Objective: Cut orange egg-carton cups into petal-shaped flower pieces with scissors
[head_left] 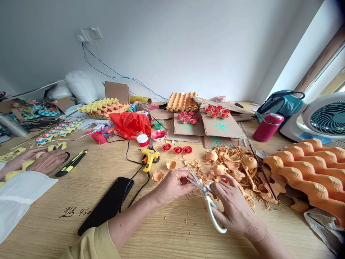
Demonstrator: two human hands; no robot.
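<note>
White-handled scissors (pixel 206 188) gripped in the right hand (pixel 231 207), near centre of the table (pixel 151 237).
Right hand closed around the handles; blades point left, to the curled fingertips of the left hand (pixel 169 185); cannot tell whether these pinch a piece. Orange scraps (pixel 233 163) lie beyond, orange egg tray (pixel 307 169) right, yellow glue gun (pixel 149 158) and black phone (pixel 104 208) left.

I can't make out what the left hand (pixel 172 185) has between its fingers. The right hand (pixel 233 207) covers part of the scissors (pixel 206 191). Past the right edge, the fan (pixel 331 119) and orange egg tray (pixel 307 166) get cut off; at the left, so does a co-worker's white sleeve (pixel 23 198).
</note>
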